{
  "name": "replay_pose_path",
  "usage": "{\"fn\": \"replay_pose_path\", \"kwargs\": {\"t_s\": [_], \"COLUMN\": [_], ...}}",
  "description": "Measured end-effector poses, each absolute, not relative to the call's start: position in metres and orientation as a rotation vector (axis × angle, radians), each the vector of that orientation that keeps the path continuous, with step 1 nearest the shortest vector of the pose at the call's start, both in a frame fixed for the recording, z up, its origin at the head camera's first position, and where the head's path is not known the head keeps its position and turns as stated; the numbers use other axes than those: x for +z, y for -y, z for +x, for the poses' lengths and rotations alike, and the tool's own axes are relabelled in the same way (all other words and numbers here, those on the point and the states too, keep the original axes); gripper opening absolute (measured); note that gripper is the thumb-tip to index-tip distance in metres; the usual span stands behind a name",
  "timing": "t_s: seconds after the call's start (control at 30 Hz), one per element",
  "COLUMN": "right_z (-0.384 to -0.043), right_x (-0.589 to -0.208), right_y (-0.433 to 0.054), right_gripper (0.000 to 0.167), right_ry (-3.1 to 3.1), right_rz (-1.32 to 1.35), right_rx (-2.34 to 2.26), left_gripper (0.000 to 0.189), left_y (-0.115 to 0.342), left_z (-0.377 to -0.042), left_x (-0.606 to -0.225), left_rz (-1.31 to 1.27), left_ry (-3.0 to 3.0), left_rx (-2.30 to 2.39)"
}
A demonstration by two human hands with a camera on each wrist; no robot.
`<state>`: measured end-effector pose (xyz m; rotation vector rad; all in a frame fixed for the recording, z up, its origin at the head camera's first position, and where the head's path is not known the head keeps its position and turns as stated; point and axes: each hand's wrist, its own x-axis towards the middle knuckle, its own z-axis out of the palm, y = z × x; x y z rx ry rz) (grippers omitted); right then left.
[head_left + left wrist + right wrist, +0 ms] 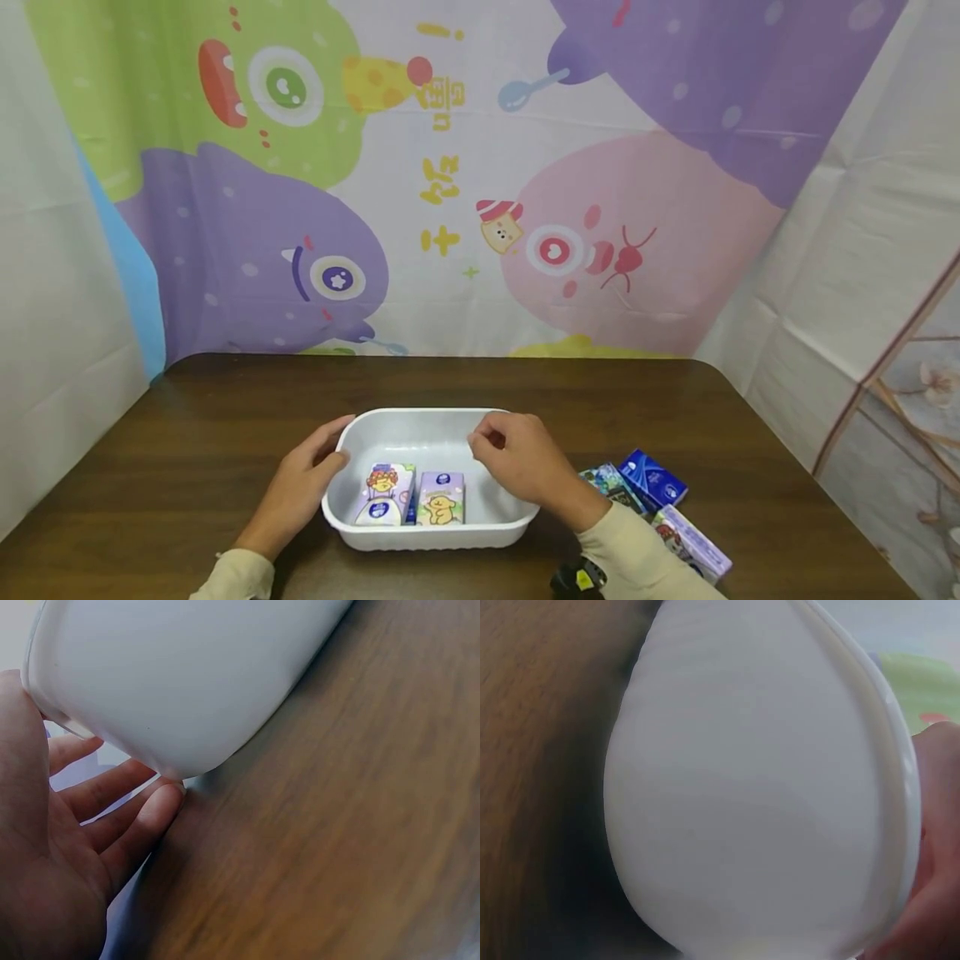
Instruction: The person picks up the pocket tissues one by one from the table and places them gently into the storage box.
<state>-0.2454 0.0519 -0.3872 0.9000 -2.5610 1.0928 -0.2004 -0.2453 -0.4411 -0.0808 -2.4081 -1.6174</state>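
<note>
A white plastic basin [431, 537] stands on the table, with a cartoon-printed tissue pack [382, 500] and a lilac tissue pack with a yellow puppy [441, 500] inside. A strip of blue shows between these packs. My left hand [303, 479] grips the basin's left end, thumb at the rim and fingers along the outside. In the left wrist view, those fingers [127, 802] reach the basin's lower corner. Over the basin's right side is my right hand [517, 454], fingers curled toward the thumb and nothing visible between them. The right wrist view shows mostly the basin's outer wall [757, 780].
Right of the basin lie a dark blue tissue pack [652, 479], a green-and-black patterned pack [611, 483] and a purple-sided pack [693, 542], partly behind my right forearm. A black device with a yellow mark [581, 577] sits by that wrist. A cartoon curtain [450, 308] hangs behind the table.
</note>
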Motion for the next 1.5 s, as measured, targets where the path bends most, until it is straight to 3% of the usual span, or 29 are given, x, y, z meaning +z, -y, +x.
{"fn": "replay_pose_path", "kwargs": {"t_s": [0.73,1.5], "right_z": [-0.245,-0.242], "right_x": [-0.383,-0.39], "right_y": [-0.075,-0.116], "right_gripper": [0.022,0.016], "right_ry": [2.471,2.567], "right_rz": [0.766,0.575], "right_rx": [1.117,1.152], "left_gripper": [0.046,0.044], "left_y": [0.244,0.245], "left_z": [-0.2,-0.202], "left_x": [-0.444,-0.443], "left_rz": [-0.052,-0.082], "left_ry": [2.425,2.406], "left_rx": [-1.631,-1.601]}}
